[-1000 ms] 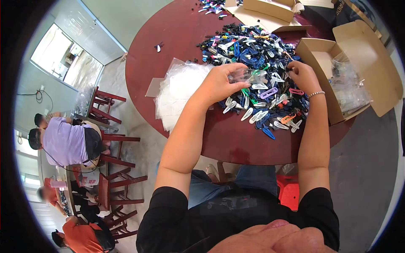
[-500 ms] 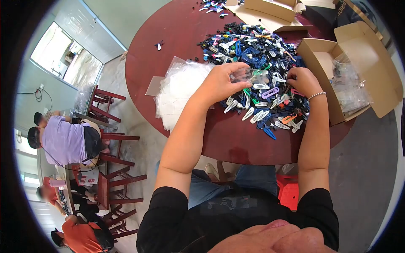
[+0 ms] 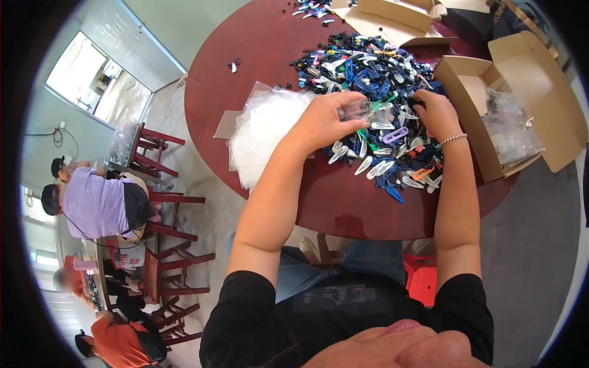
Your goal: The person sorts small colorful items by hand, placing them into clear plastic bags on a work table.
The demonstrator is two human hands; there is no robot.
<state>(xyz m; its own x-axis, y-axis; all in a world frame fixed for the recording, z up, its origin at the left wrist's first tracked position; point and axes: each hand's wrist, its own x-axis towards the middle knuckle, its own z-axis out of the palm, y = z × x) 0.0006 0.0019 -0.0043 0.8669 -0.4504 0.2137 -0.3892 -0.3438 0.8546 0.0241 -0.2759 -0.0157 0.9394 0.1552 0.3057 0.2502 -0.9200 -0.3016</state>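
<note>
My left hand (image 3: 336, 118) holds a clear plastic bag (image 3: 367, 111) by its edge, over a big pile of hair clips (image 3: 392, 147). Something green shows at the bag. My right hand (image 3: 437, 114) is at the right side of the pile, fingers bent down among the clips; whatever they pinch is too small to tell. White, blue, black, purple and orange clips lie around both hands. Left of my left hand, a stack of clear bags (image 3: 264, 135) rests on the round red-brown table (image 3: 245, 61).
An open cardboard box (image 3: 472, 122) with filled plastic bags (image 3: 512, 129) stands at the right. Another box (image 3: 399, 15) is at the back. Several people sit among wooden stools (image 3: 165, 270) on the far left. A red stool (image 3: 422, 282) is below the table edge.
My right hand has shifted slightly left and up over the pile. My left hand still holds the bag in nearly the same place.
</note>
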